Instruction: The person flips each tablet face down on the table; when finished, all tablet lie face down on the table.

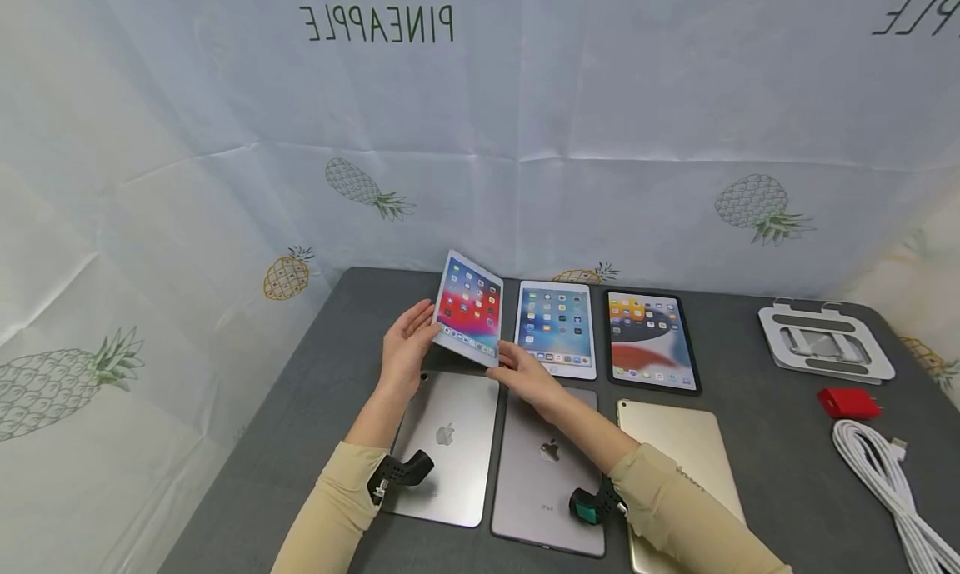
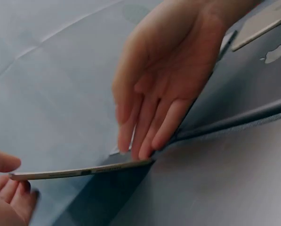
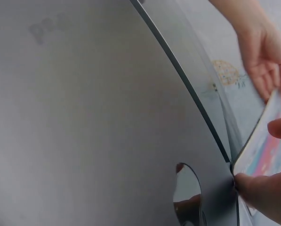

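Note:
A white-framed tablet [image 1: 471, 309] with a lit red and blue home screen is held tilted up off the table's back left. My left hand [image 1: 407, 346] grips its left edge; in the left wrist view the thumb and fingers [image 2: 6, 162] pinch that thin edge. At the lower right corner is my right hand [image 1: 527, 376], its thumb and fingers around the corner, as the right wrist view shows with the thumb [image 3: 267, 190]. Below the hands a silver tablet [image 1: 450, 449] and a grey tablet [image 1: 543, 482] lie face down, Apple logos up.
Right of the held tablet lie a white tablet [image 1: 555, 328] and a black-framed tablet [image 1: 652, 341], screens lit. A gold tablet [image 1: 682, 449] lies partly under my right sleeve. Farther right are a folded stand [image 1: 825, 341], a red charger plug [image 1: 849, 403] and a coiled white cable [image 1: 885, 482].

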A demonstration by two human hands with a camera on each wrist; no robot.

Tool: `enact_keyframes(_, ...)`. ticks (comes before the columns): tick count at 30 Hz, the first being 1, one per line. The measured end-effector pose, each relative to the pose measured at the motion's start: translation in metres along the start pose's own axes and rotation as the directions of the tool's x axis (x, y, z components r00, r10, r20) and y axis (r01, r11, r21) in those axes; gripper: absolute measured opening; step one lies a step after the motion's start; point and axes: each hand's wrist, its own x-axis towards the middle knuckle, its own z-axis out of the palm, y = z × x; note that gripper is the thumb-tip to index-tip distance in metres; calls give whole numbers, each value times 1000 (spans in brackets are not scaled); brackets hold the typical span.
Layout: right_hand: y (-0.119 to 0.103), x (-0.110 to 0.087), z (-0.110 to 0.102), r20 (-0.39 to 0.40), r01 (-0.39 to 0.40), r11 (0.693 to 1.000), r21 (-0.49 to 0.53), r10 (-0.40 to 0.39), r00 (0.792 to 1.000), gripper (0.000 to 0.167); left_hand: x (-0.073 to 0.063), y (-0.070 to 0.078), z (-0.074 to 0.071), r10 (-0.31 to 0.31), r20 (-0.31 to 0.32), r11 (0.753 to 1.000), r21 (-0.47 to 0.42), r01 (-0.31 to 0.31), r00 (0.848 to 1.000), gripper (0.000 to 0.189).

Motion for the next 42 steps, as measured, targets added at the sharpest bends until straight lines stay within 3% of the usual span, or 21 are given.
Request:
enact_keyframes(3, 1, 2, -1, 7, -1, 1000, 16, 1, 1000, 66, -3, 1, 12, 123, 56, 992, 20, -124, 991, 48)
enact_keyframes(6, 3, 4, -5, 17, -1, 999, 40, 0, 1000, 62, -6, 1, 25, 222, 113, 971, 66, -230, 969, 45)
enact_keyframes(10, 2, 6, -9, -1, -17, 995, 101, 18, 1000, 52, -11, 4, 41, 282, 175, 944, 123, -305, 943, 42)
enact_keyframes(14, -9, 8, -13, -114, 7, 987, 160, 12, 993, 43, -22, 16, 55, 299, 231, 922, 182, -343, 926, 43)
enact_keyframes(17, -22, 10, -15, -213, 98, 987, 125, -70, 975, 40, -30, 25, 62, 309, 250, 914, 188, -359, 917, 43)
enact_keyframes(20, -34, 13, -20, -262, 212, 977, -16, -208, 942, 40, -33, 24, 66, 318, 267, 913, 171, -370, 910, 45)
enact_keyframes(22, -43, 15, -22, -251, 276, 952, -132, -302, 920, 42, -33, 22, 67, 317, 276, 915, 163, -369, 907, 46)
enact_keyframes(27, -56, 21, -25, -153, 382, 864, -329, -448, 881, 49, -30, 5, 68, 275, 284, 936, 140, -323, 919, 46)
enact_keyframes(30, -58, 23, -26, -125, 403, 841, -362, -472, 873, 51, -27, -9, 68, 233, 260, 948, 154, -278, 937, 46)
enact_keyframes(34, -57, 23, -27, -126, 412, 849, -331, -472, 872, 52, -28, -19, 65, 120, 229, 969, 185, -164, 966, 45)
enact_keyframes(36, -57, 23, -28, -129, 409, 857, -314, -465, 876, 52, -29, -20, 63, 43, 229, 987, 144, -77, 972, 45)
enact_keyframes(39, -56, 22, -30, -138, 381, 869, -317, -439, 888, 52, -29, -23, 60, -74, 248, 996, 74, 57, 966, 50)
enact_keyframes(42, -55, 21, -31, -142, 362, 877, -318, -421, 896, 53, -29, -27, 58, -192, 258, 981, 66, 182, 947, 57)
